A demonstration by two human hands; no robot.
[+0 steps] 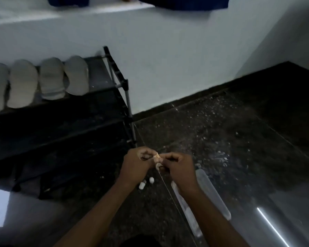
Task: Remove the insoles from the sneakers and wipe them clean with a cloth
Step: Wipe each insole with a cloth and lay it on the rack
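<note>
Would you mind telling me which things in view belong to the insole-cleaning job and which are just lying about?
For the job: four pale shoe-shaped pieces on the black rack; whether they are insoles or shoes is unclear.
Lying about: small tan item pinched between left hand and right hand; white bits; clear plastic case.

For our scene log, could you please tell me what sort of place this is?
Probably a home entryway or hallway corner: a black shoe rack stands against a white wall, what look like insoles line its top shelf, and the floor is dark speckled stone.
</note>
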